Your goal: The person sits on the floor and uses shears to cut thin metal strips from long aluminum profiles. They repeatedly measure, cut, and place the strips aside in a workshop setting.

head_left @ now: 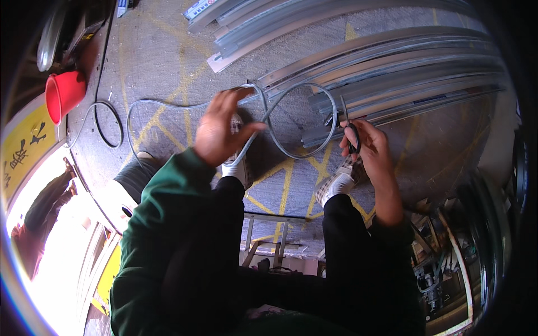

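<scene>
Nearest, the person's dark trousers frame a metal frame (pixel 266 218) low between the knees. Just ahead, two checked shoes rest on the grey floor (pixel 162 61), which is crossed by yellow lines; both are worn with white socks.

Over the left shoe hangs the left hand (pixel 221 131), coming out of a green sleeve. It is blurred, its thumb held well apart from the fingers, which lie close together; whether it touches the cable cannot be told. The right hand (pixel 370 147), above the right shoe, pinches a black-handled tool (pixel 353 137) between thumb and fingers, its narrow shaft pointing toward the floor's far edge.

The grey cable (pixel 268 119) passes by the left hand's thumb, makes a round loop between the two hands, and trails away toward the floor's left edge, bending along the way. By that edge is a red bucket (pixel 70 95).

Farther out, long metal channels (pixel 358 50) lie roughly side by side, spread from the middle toward the floor's far right corner.
</scene>
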The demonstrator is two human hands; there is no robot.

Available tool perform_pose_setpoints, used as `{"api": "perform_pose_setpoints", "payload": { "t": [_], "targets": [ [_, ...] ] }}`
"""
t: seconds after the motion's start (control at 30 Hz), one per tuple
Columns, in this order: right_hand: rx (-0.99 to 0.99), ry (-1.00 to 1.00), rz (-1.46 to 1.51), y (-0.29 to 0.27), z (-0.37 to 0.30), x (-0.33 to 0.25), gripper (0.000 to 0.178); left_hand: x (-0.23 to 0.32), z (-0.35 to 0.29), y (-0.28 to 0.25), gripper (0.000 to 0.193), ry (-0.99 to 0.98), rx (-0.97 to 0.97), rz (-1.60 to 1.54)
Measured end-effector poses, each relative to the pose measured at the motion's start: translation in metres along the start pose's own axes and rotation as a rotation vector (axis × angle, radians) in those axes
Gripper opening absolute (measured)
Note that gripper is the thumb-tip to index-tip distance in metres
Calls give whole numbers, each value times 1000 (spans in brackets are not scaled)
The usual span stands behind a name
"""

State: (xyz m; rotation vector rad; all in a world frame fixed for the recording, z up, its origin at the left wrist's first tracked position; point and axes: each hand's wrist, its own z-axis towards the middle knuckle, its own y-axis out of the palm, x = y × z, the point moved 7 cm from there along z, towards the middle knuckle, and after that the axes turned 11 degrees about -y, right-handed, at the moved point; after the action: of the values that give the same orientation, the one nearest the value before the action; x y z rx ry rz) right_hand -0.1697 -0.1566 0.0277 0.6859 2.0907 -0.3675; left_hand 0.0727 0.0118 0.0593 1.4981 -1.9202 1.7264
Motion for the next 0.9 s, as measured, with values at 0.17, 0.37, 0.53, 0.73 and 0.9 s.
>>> {"api": "perform_pose_setpoints", "payload": {
  "t": [0.17,0.37,0.53,0.73,0.9],
  "targets": [
    [42,-19,-22,-4,5,-1,28,-8,8,52,47,345,-19,370],
    [-11,-57,97,-3,13,-1,28,-308,-125,-159,28,-546,950,-563],
    [-104,33,372,18,32,17,39,-330,-185,-180,65,-761,1302,59],
    [-71,77,593,38,59,29,38,-107,-44,-62,54,-131,697,188],
    [-39,98,609,43,71,35,38,-28,17,1,26,151,427,267]
  ]
}}
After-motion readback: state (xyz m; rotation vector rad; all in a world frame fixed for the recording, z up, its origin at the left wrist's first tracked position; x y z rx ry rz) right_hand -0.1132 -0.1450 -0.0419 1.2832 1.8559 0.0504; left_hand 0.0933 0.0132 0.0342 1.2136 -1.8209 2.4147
